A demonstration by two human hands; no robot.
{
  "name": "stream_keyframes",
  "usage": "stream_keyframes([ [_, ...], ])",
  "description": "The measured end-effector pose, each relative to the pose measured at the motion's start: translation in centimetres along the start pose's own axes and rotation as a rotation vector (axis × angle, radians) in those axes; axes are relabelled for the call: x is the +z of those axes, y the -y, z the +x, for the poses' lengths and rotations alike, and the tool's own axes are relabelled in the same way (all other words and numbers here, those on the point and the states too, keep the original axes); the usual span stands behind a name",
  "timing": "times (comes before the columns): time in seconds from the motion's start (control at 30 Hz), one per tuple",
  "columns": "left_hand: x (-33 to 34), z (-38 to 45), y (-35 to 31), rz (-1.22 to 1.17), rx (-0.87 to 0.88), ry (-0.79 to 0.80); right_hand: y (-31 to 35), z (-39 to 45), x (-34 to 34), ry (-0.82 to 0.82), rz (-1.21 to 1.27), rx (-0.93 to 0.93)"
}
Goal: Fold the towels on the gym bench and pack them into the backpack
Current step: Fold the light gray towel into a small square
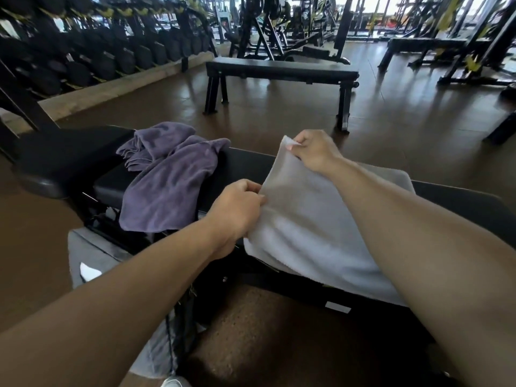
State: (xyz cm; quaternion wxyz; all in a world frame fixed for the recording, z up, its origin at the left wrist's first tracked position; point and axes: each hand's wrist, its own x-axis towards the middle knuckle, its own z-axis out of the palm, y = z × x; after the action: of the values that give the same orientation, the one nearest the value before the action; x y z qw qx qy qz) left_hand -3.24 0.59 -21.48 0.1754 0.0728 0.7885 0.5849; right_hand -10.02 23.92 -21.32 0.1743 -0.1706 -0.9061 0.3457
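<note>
Head view. Black padded worktop (245,163) runs from 9 o'clock to 3 o'clock across the middle.

White towel (315,230): lies on the worktop at centre to 4 o'clock, its near part draped over the near edge. Its left edge is lifted off the pad.

Right hand (314,150): grip clenched on the far corner of the white towel, thumb and fingers pinching the cloth just above centre, at 12 o'clock of the towel. The corner stands up from the pad.

Left hand (237,210): grip closed on the same lifted edge, nearer the person, at 9 o'clock of the towel. Fingers curled around the cloth; the edge between the two hands is drawn fairly straight.

Purple towel (164,180): crumpled, unfolded, on the worktop at 10 o'clock of the left hand, just beside it and not touching. One end hangs over the near edge of the worktop.

Container: a grey bag-like item (92,255) sits on the floor at 8 o'clock, below the purple towel. Whether it is open, and what it holds, cannot be told.

Background: second flat bench (282,69) at 12 o'clock, dumbbell rack (83,51) at 10 to 11 o'clock.
</note>
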Motion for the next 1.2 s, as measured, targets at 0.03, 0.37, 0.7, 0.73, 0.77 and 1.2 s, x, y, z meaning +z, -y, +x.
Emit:
stream_keyframes([
  [0.03, -0.2, 0.2, 0.5, 0.048, -0.017, -0.036, -0.3, 0.0, 1.0, 0.037, -0.039, 0.019],
  [0.37, -1.8, -0.3, 1.2, 0.411, 0.061, 0.052, -0.6, 0.6, 1.6, 0.101, -0.106, 0.07],
  [0.7, -1.2, -1.9, -0.5, -0.015, -0.185, 0.198, -0.7, 1.0, 1.8, 0.031, -0.185, 0.05],
  [0.73, -1.2, -1.9, -0.2, 0.034, -0.182, 0.186, -0.8, 0.9, 2.0, 0.03, -0.209, 0.057],
  [0.77, -1.3, -1.9, 0.0, 0.099, -0.166, 0.158, -0.8, 0.7, 2.1, 0.029, -0.234, 0.063],
  [1.2, -2.5, 0.0, 0.9, 0.733, 0.158, -0.142, -2.8, -0.9, 1.4, -0.025, -0.463, 0.077],
])
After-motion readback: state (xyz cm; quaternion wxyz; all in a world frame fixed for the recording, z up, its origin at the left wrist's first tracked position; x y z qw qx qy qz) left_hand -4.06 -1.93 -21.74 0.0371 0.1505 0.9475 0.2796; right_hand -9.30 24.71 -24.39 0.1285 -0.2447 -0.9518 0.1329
